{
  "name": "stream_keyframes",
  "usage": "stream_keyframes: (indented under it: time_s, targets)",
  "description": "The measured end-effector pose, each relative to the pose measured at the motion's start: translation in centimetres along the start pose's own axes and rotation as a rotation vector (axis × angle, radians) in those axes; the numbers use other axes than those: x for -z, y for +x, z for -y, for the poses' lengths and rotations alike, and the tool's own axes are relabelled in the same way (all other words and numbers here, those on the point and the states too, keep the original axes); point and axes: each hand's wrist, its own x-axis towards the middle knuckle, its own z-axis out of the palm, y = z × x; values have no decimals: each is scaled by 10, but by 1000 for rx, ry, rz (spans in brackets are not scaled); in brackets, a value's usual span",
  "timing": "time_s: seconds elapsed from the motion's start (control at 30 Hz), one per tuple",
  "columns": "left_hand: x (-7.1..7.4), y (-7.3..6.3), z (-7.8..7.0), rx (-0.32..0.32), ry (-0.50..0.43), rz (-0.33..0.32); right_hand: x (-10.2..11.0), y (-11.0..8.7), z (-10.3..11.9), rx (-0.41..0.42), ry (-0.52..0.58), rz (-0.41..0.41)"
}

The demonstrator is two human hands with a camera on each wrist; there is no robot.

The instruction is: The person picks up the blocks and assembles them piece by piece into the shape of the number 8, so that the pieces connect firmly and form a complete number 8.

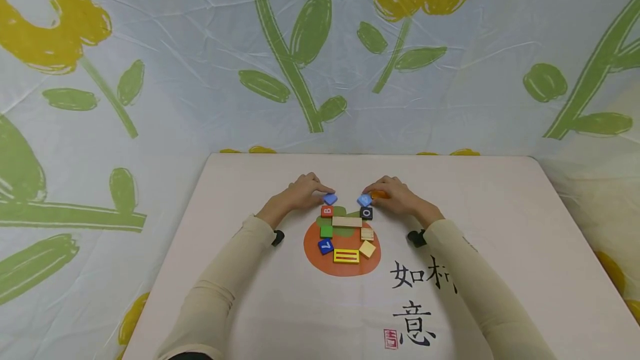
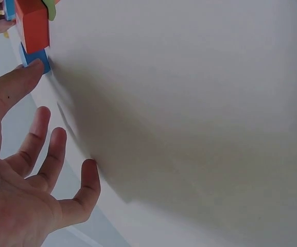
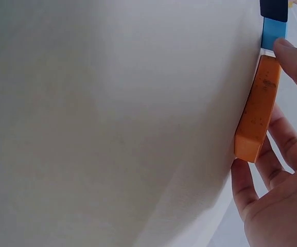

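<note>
My left hand (image 1: pixel 302 193) pinches a small blue block (image 1: pixel 330 199) between thumb and index finger. In the left wrist view its other fingers are spread and loosely bent. A red block (image 1: pixel 327 211) marked B sits just in front of that blue one. On the other side, my right hand (image 1: pixel 398 198) pinches a light blue block (image 1: pixel 364 200) with a pale marking, beside a black block (image 1: pixel 366 213) marked O. Under the right palm lies a longer orange block (image 3: pixel 259 105), with the fingers curved along its far side; the head view shows only part of it.
Toward me, a plain wooden bar (image 1: pixel 347 221), a green block (image 1: pixel 326 231), a blue 7 block (image 1: pixel 325 246), a yellow striped block (image 1: pixel 346 256) and two wooden blocks (image 1: pixel 367 249) lie over a printed orange fruit. A flowered cloth (image 1: pixel 350 71) hangs behind the table (image 1: pixel 280 304).
</note>
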Motion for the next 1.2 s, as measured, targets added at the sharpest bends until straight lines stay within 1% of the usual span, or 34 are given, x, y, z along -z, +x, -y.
stream_keyframes:
  time_s: [0.43,0.7,0.97,1.07,1.2]
  targets:
    - [4,-3,-2,-2,-13,2,2,0,2,-16,0,5]
    - [3,-3,-1,-11,-27,0,1,0,2,14,6,-8]
    - [4,-3,0,-19,-28,1,3,0,2,1,7,6]
    - [4,-3,0,-20,-21,1,5,0,1,11,21,-11]
    - [6,-3,0,-21,-22,5,11,-5,-1,-20,48,-55]
